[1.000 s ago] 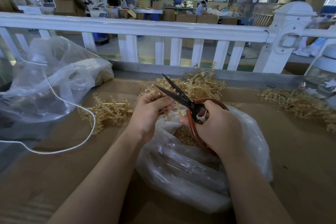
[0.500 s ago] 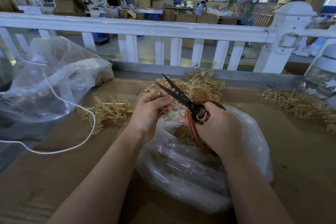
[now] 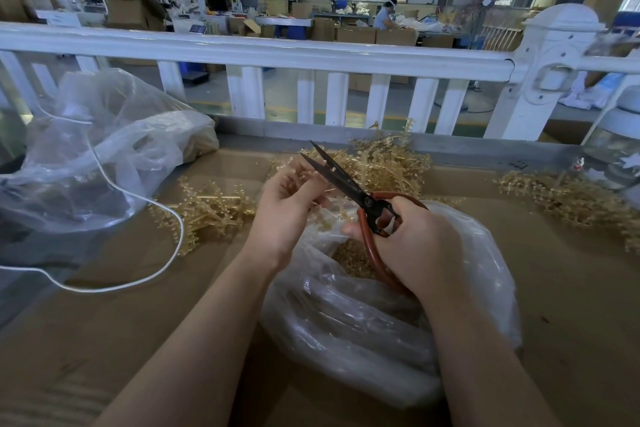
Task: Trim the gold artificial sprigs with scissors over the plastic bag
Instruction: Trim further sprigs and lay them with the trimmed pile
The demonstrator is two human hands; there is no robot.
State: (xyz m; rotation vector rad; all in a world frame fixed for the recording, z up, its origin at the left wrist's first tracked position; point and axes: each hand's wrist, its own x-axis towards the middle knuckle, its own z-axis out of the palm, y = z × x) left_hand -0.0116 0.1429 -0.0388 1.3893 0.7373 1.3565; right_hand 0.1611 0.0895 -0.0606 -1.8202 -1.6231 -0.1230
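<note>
My right hand (image 3: 412, 246) grips the red handles of black-bladed scissors (image 3: 341, 177), blades slightly apart and pointing up-left. My left hand (image 3: 287, 204) pinches a small gold sprig (image 3: 311, 172) against the blades, over the open clear plastic bag (image 3: 363, 322). Gold trimmings (image 3: 349, 258) lie inside the bag's mouth. Most of the held sprig is hidden by my fingers.
Loose gold sprigs lie in piles at the left (image 3: 207, 211), behind the scissors (image 3: 388, 163) and at the right (image 3: 571, 198) on the cardboard-covered table (image 3: 121, 322). A second clear bag (image 3: 97, 149) and a white cord (image 3: 138, 274) lie left. A white railing (image 3: 277, 52) borders the far edge.
The scissor blades have narrowed a little around the sprig. My left-hand fingers have shifted slightly on the sprig; both hands stay in the same place over the bag.
</note>
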